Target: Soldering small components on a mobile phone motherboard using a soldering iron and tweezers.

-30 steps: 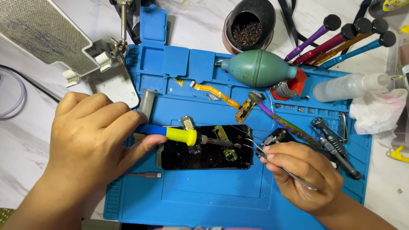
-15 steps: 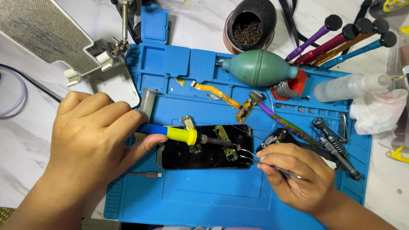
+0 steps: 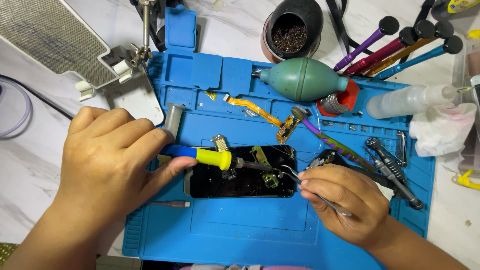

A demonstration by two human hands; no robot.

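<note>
- Green rubber blower bulb (image 3: 304, 78) on blue mat (image 3: 250, 225)
- Dark pot (image 3: 292, 30) (granules inside)
- Coloured screwdrivers (image 3: 400, 47) fanned top right
- Crumpled tissue (image 3: 440, 131)

soldering iron (image 3: 212, 157) grip hidden in left fist, tweezers (image 3: 320, 192) tail under fingers, tip contact too small
</note>
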